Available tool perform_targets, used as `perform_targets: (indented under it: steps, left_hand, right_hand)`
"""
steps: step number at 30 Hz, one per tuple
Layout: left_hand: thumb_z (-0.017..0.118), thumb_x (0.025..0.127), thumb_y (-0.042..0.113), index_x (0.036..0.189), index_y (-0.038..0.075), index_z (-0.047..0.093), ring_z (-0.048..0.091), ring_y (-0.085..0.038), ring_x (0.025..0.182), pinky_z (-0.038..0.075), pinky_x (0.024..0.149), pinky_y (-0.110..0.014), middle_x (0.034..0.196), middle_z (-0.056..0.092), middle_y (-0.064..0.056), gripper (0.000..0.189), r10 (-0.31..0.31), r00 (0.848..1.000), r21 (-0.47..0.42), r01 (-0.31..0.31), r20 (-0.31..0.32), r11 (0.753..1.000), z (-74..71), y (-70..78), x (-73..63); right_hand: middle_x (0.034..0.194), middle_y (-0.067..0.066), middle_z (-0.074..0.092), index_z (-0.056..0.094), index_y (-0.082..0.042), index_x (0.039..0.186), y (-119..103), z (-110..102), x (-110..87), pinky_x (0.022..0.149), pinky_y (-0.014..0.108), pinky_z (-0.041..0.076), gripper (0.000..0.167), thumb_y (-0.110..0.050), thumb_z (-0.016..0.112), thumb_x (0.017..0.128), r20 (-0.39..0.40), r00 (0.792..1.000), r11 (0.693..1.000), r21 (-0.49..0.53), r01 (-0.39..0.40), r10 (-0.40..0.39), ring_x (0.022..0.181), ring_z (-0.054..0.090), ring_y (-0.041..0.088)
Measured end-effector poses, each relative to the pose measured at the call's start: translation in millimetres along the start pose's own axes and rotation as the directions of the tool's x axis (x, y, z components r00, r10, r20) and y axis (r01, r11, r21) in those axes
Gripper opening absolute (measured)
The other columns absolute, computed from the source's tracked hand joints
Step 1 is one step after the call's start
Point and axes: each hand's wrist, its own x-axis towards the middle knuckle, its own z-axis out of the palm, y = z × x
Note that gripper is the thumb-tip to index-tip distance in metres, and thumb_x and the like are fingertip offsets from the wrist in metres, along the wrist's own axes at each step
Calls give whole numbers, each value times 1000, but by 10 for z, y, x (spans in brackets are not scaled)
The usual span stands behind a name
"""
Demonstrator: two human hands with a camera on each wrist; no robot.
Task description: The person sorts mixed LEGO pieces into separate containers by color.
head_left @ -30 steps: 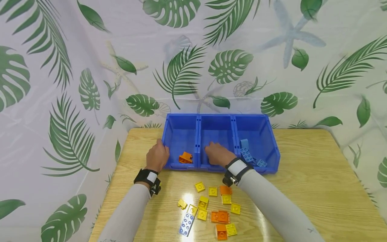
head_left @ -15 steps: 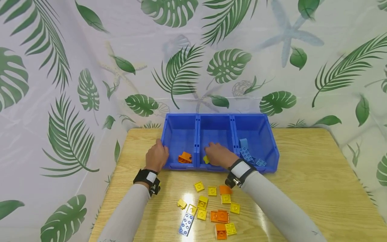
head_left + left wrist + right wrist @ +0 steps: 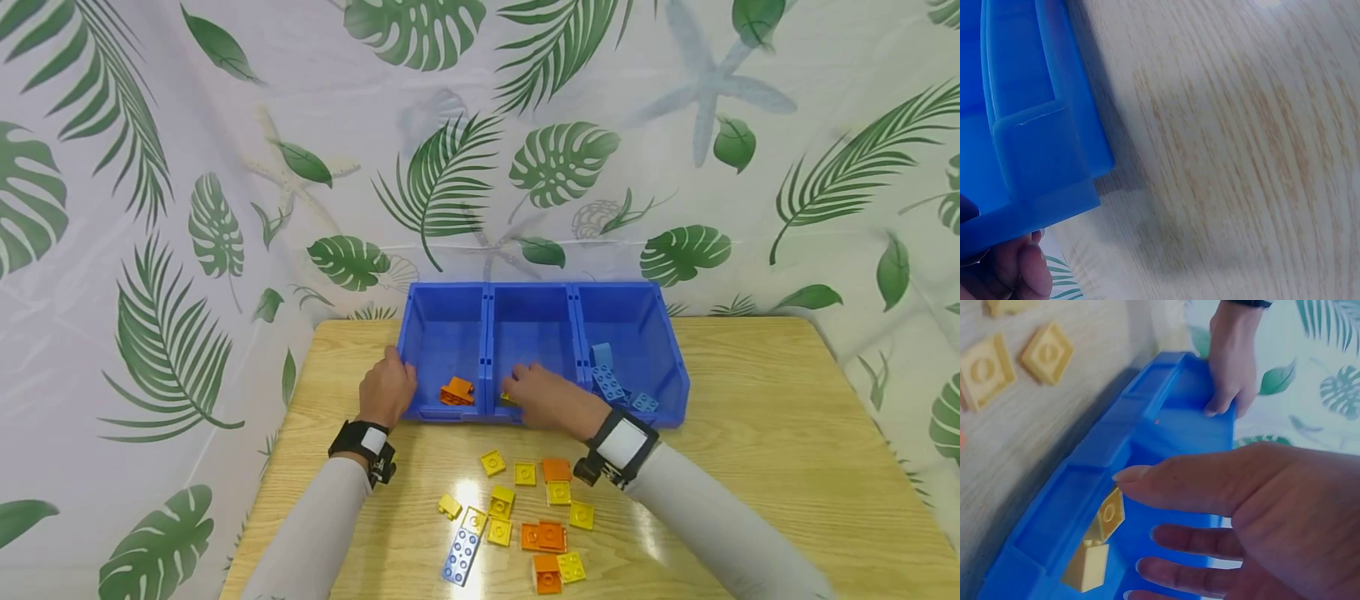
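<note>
My left hand (image 3: 386, 387) grips the left wall of a blue three-compartment bin (image 3: 405, 354); in the left wrist view its fingertips (image 3: 1035, 269) show beneath the rim. Over the front of the middle compartment is my right hand (image 3: 551, 400). Its thumb and fingers are spread apart with nothing between them in the right wrist view. Just past the thumb, a yellow square brick (image 3: 1110, 514) and a yellow block (image 3: 1088, 567) lie in that compartment. Orange bricks (image 3: 457, 392) lie in the left compartment, and light-blue bricks (image 3: 607, 383) in the right one.
In front of the bin, several yellow bricks (image 3: 492, 462) and orange bricks (image 3: 551, 536) are scattered on the wooden table (image 3: 765, 433). A long pale-blue brick (image 3: 461, 557) lies near them. A leaf-patterned sheet (image 3: 450, 233) hangs behind and to the left.
My right hand has let go of yellow brick pieces inside the middle compartment and drawn back slightly toward me and to the right. The left hand has stayed on the bin wall.
</note>
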Motion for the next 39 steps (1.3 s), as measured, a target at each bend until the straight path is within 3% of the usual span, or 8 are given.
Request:
perform_targets:
  steps: [10,16,23,28,35,39]
  left_hand:
    - [54,102,24,108,-1,56,73,-42,75,55,63,-55,84,72,-24,25,-9,1000,3,9,-7,1000,11,4,-7]
    - [53,103,25,107,0,55,73,-42,76,55,64,-55,85,72,-24,26,-13,1000,-1,13,4,1000,3,3,-6]
    - [52,103,25,108,0,55,73,-41,77,56,65,-54,86,72,-23,26,-18,1000,-1,18,21,1000,-15,19,-6]
    - [52,103,25,109,-1,55,73,-42,79,56,67,-54,88,72,-24,26,-23,999,-1,24,28,1000,-25,24,-12]
    - [52,103,25,109,-1,55,73,-42,76,56,65,-54,86,72,-24,27,-9,1000,0,9,13,1000,-20,17,-11]
    - [52,103,25,107,-1,55,73,-41,75,56,63,-53,84,71,-22,26,-2,1000,-3,2,11,1000,-8,8,-7]
  right_hand:
    - [133,14,64,62,-8,137,-114,2,-283,93,39,58,49,-2,75,90,48,996,997,-12,78,-77,112,64,30]
    - [124,9,65,64,-13,134,-112,96,-437,87,33,58,51,-2,80,86,75,991,993,-42,110,-107,109,60,24]
    - [123,9,66,67,-14,131,-65,265,-542,81,32,58,42,-5,76,91,96,991,995,13,96,-97,107,61,25]
    - [116,7,65,68,-16,127,-39,407,-602,69,26,55,34,-5,70,95,118,988,995,4,96,-96,98,59,21]
    - [106,5,66,72,-19,115,5,575,-641,80,33,56,21,-9,70,96,131,984,990,-58,126,-117,90,57,19]
    - [103,3,64,73,-23,113,20,655,-656,79,33,55,20,-10,67,99,165,981,993,-44,111,-103,88,55,18]
